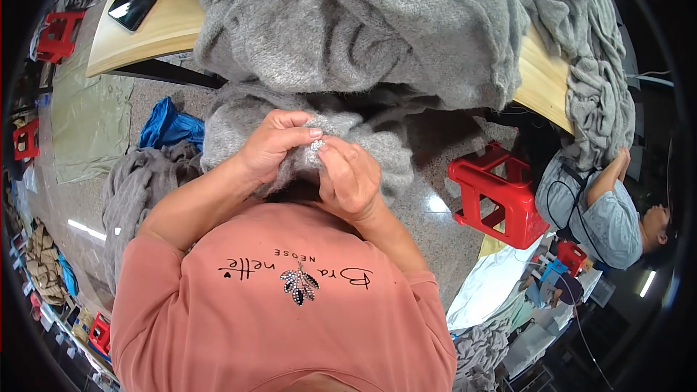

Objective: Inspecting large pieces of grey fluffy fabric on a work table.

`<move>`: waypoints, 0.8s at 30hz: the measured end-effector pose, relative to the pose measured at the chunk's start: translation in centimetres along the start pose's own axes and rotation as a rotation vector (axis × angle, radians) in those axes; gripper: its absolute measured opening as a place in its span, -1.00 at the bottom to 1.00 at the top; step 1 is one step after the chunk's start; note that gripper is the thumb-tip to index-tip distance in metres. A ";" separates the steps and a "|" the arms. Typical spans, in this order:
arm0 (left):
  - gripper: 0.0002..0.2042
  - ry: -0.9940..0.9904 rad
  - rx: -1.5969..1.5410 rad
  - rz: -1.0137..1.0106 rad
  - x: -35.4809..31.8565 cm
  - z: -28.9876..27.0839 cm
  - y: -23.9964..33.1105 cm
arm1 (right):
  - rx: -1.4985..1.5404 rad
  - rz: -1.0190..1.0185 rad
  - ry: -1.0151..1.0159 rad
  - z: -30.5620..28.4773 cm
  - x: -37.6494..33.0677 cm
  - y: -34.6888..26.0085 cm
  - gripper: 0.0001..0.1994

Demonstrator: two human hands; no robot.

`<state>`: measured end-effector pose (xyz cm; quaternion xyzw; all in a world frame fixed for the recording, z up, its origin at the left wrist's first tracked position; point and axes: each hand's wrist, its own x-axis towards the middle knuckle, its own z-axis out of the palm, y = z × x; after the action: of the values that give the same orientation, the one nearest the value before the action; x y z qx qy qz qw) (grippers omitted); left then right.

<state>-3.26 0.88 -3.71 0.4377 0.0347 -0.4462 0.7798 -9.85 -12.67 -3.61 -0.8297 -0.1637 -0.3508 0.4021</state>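
My left hand and my right hand meet in front of my chest. Between their fingertips is a small, lighter bit of grey knit fabric. My left thumb and fingers pinch it from one side, and the right fingers are curled around its other side. It belongs to a fuzzy grey knitwear piece that hangs over my lap below the table edge. Whether a needle or thread is between the fingers is too small to tell. Just beyond my hands, a large heap of grey knitwear covers the table.
A black phone lies on the wooden tabletop at the left. Darker knitwear and a blue bag lie below it. A red stool stands at the right, near another person holding grey knitwear.
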 end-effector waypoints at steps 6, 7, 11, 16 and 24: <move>-0.94 -0.022 0.052 0.186 -0.1 -0.4 -0.1 | -0.151 -0.018 -0.025 0.1 -0.1 1.0 -0.74; -0.94 -0.006 0.106 0.207 -0.3 -0.3 0.0 | -0.144 -0.007 -0.059 0.0 0.0 0.9 -0.75; -0.93 0.100 0.193 0.250 -0.4 0.1 -0.1 | -0.049 0.087 -0.100 0.1 0.0 1.0 -0.78; -0.88 0.124 0.516 0.443 -0.6 -0.1 -0.1 | 0.144 0.263 -0.110 0.2 0.8 1.3 -0.82; -0.78 0.172 0.925 0.751 -0.7 -0.1 -0.2 | 0.275 0.616 -0.319 -0.6 1.4 1.3 -0.82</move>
<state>-3.79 1.34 -3.56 0.7484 -0.2568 -0.0720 0.6073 -8.44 -13.91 -3.09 -0.8226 -0.0124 -0.0545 0.5658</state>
